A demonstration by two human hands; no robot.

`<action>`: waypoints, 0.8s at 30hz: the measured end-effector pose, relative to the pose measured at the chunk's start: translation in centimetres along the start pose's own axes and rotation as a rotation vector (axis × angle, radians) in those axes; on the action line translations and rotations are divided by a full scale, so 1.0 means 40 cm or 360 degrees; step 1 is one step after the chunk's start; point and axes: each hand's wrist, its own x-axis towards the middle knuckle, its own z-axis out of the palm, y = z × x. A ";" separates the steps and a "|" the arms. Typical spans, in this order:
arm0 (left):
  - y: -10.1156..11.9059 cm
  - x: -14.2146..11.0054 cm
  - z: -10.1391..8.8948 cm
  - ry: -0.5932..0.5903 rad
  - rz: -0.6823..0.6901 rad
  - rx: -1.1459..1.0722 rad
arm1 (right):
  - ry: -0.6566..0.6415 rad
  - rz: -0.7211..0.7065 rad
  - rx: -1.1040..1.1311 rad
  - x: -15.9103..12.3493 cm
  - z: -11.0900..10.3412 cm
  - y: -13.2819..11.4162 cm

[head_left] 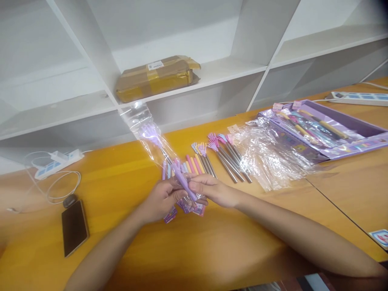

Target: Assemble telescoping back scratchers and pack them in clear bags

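Both hands grip a purple back scratcher (182,180) by its handle end. It is inside a clear plastic bag (138,117), hand-shaped head pointing up and away. My left hand (162,202) closes around the bag's lower left side. On the other side, my right hand (214,190) pinches the handle with the thumb on top. Under and behind the hands lie several coloured handles (194,165) and printed cards (199,209), partly hidden. Just beyond are several metal rods with small hand-shaped heads (226,157) in pink, blue, yellow and purple.
A pile of clear bags (269,157) lies to the right, against a purple display box (357,117) holding packed scratchers. At left are a phone (74,228), a white cable and a power strip (59,163). A taped parcel (157,76) rests on the white shelf (227,68).
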 end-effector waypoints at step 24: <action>0.011 -0.002 -0.005 -0.0076 -0.0007 0.0090 | -0.0147 0.0018 0.0241 -0.003 -0.010 -0.011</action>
